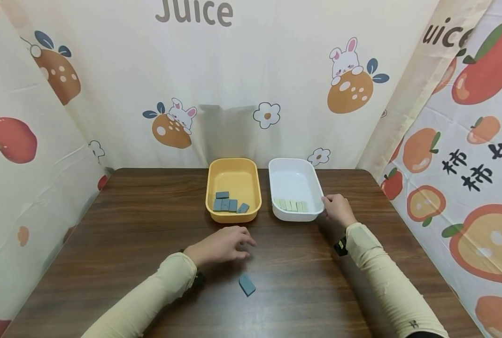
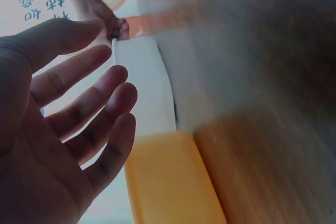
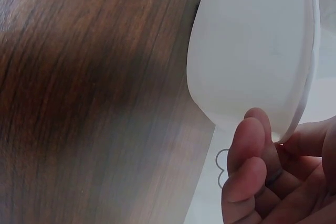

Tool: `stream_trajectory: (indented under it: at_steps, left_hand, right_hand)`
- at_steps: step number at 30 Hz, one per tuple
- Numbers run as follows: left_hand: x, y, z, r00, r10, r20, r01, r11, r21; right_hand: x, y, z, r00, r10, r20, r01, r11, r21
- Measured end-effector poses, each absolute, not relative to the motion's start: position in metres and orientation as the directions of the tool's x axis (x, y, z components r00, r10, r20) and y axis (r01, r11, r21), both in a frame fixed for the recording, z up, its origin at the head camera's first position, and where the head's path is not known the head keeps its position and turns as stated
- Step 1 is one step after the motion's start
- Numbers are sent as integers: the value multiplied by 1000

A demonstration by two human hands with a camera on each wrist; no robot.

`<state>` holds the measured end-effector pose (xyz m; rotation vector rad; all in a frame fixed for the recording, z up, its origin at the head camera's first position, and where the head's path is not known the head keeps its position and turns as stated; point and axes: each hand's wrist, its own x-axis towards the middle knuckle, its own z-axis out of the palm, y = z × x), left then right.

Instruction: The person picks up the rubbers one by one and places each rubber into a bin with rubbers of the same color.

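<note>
My right hand [image 1: 338, 209] pinches the near right corner of a white plastic tray [image 1: 295, 217]; the right wrist view shows thumb and fingers at its rim [image 3: 312, 66]. My left hand [image 1: 225, 245] hovers in front of a yellow tray [image 1: 234, 218], fingers loosely bent and holding nothing. Just below that hand, a small flat blue-grey block [image 1: 247, 285] lies on the table. Several similar blue-grey blocks [image 1: 225, 205] lie inside the yellow tray, toward its near end. Along the near end of the white tray is a row of pale green blocks [image 1: 290, 205].
Both trays stand side by side at the back of the dark wooden table [image 1: 149, 202]. Behind them hangs a printed curtain [image 1: 242, 70], and similar fruit-patterned cloth [image 1: 479, 188] borders the right side.
</note>
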<state>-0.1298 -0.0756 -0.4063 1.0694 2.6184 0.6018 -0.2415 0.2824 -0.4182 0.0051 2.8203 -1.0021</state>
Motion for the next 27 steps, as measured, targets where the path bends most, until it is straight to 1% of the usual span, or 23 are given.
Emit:
stream_trajectory:
  at_steps: [13, 21, 27]
  left_hand:
    - [-120, -56, -409, -624, 758, -188, 661, 641, 391]
    - [-114, -54, -408, -581, 767, -271, 642, 637, 427]
    - [-110, -52, -412, -555, 782, -283, 677, 623, 392]
  right_hand:
    - [-242, 281, -418, -990, -34, -139, 60, 784, -618]
    - [-241, 280, -418, -988, -33, -150, 68, 785, -616]
    - [-243, 280, -418, -987, -29, -155, 75, 778, -624]
